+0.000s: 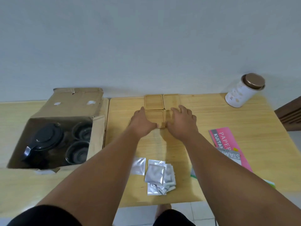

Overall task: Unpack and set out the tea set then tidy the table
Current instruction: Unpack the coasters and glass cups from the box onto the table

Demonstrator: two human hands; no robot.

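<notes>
Several square wooden coasters (153, 101) lie in a two-by-two block at the far middle of the table. My left hand (143, 122) rests flat on the near left coaster (155, 115), and my right hand (183, 123) lies flat over the near right one, mostly hiding it. Both hands have their fingers spread and press down rather than grip. An open cardboard box (68, 111) at the left holds a dark glass teapot (44, 137) with a black lid and two dark cups (82, 130).
A heap of silver foil sachets (157, 176) lies near the table's front edge. A white tin with a bronze lid (244, 90) stands at the far right. Pink and grey booklets (228, 145) lie at the right. A dark wooden piece (291, 115) stands beyond the right edge.
</notes>
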